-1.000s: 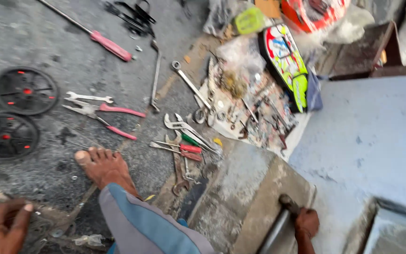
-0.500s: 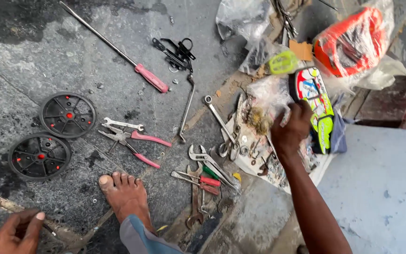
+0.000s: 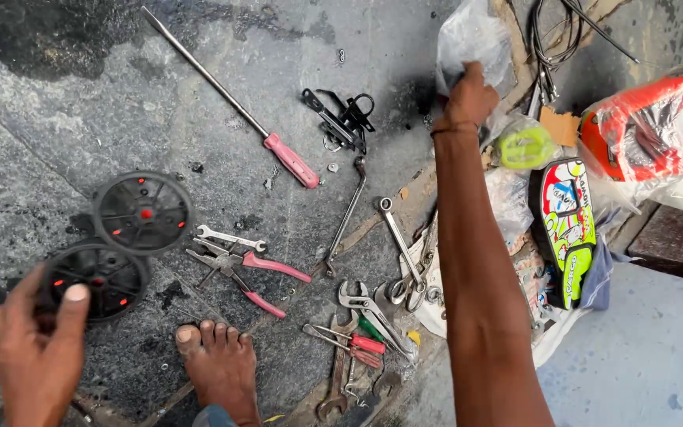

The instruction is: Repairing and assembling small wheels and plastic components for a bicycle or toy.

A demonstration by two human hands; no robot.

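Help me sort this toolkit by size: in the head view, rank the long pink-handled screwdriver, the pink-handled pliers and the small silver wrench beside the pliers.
1. Long pink-handled screwdriver, by far the longest.
2. Pink-handled pliers.
3. Small silver wrench, shortest and thinnest.
All lie flat on the same ground, so camera nearness hardly skews this.

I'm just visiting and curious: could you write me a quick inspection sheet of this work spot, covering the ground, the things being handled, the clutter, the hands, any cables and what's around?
Surface: dark stone ground with damp-looking patches.
Job's things: clear plastic bag at the right hand; two black wheels near the left hand.
Clutter: long screwdriver with pink handle, pink-handled pliers, spanners, black metal bracket.
Hands: right hand reaches out and grips the bag; left hand hovers open beside the lower wheel.
Cables: black cables coiled at the top right.
Surroundings: a bare foot, orange part wrapped in plastic, colourful plate.
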